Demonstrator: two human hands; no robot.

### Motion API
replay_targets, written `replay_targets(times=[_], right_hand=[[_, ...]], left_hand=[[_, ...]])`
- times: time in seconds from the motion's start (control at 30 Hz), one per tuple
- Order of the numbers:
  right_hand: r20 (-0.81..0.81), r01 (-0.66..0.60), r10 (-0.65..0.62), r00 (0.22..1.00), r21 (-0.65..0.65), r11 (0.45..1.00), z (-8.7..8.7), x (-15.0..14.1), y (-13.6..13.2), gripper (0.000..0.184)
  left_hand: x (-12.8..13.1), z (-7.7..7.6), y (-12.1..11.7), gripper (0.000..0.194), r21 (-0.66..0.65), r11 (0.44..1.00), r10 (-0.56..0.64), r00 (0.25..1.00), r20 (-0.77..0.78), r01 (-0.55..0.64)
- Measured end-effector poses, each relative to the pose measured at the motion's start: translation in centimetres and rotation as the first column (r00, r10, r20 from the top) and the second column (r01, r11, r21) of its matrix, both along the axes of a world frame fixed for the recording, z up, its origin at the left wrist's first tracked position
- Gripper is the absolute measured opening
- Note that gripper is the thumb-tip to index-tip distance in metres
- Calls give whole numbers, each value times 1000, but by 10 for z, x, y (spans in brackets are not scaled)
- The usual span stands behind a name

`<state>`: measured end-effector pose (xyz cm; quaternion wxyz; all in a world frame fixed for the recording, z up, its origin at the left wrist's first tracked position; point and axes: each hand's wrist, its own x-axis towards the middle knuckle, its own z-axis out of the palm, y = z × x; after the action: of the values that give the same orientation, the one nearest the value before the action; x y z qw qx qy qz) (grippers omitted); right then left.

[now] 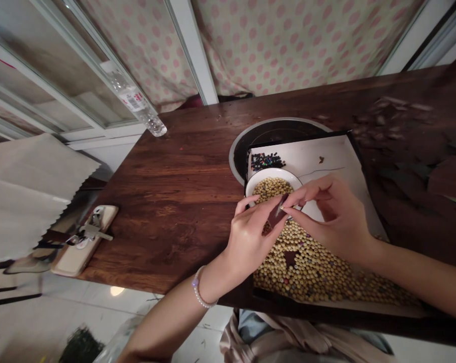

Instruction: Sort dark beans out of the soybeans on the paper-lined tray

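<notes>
My left hand [248,234] is closed on a small dark maroon flat piece [275,214], pinched between thumb and fingers. At its edge my right hand [337,217] has thumb and forefinger pressed together, with a tiny pale speck at the tips that is too small to make out. Both hands hover above a shallow dark-rimmed tray [333,148] with a light lining. Many small yellowish round beads [318,272] cover its near half. A white bowl [249,186] of similar beads stands in the tray, partly behind my left hand. Another dark patch [291,258] shows among the loose beads.
Black and coloured beads [266,161] lie in the tray's far left corner. A round dark disc [238,151] sits under the tray. Dark scraps [394,121] are heaped at the right. A plastic bottle [137,103] and a cream case [76,247] with metal tools are at the left.
</notes>
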<state>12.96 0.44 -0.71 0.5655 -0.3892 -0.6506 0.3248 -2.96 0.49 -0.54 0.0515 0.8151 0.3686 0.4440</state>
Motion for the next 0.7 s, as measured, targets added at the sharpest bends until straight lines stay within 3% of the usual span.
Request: replay_targets(times=[0.57, 0.7], right_hand=[[71, 60, -61, 996, 21, 998, 1, 0, -3, 26], [162, 29, -35, 986, 38, 999, 2, 1, -6, 24]], left_hand=[[0, 1, 0, 33, 10, 1000, 6, 1000, -7, -6], [0, 0, 0, 33, 1, 1000, -13, 1000, -11, 13]])
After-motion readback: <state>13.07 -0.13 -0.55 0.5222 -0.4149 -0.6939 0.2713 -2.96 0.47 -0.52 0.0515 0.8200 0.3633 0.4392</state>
